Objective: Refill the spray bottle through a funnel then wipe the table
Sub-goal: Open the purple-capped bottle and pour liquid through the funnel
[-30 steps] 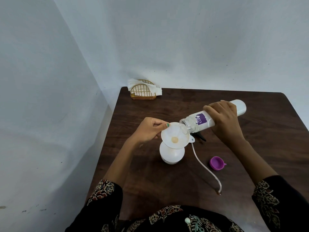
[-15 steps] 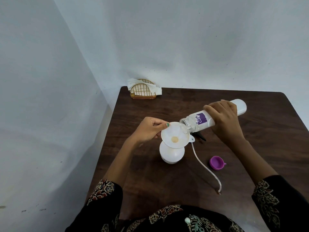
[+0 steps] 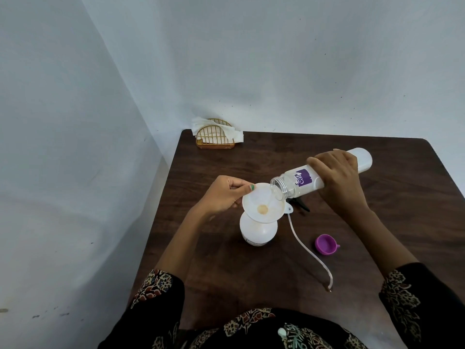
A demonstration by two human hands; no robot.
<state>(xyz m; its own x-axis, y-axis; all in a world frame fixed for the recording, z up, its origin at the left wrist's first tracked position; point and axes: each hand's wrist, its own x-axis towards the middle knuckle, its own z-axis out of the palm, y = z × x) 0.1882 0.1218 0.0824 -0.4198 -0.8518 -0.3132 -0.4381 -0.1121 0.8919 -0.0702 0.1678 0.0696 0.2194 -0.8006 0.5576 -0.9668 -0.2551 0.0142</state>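
Plastic funnel (image 3: 263, 205), mid-frame, looks light and tippy; our left hand (image 3: 221, 196) pinches its rim, our right hand (image 3: 337, 176) grips the refill bottle (image 3: 319, 176).

Items by count: two hands, left (image 3: 222, 195) and right (image 3: 337, 176); two bottles, one standing spray bottle (image 3: 258, 231) and one tilted refill bottle (image 3: 317, 177); one funnel (image 3: 261, 206); one purple cap (image 3: 326, 244); one tube (image 3: 305, 250); one napkin holder (image 3: 215, 139); one table (image 3: 352, 217).

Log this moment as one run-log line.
phase: pouring | right hand: tilts refill bottle | left hand: steadies funnel on spray bottle | purple cap: off
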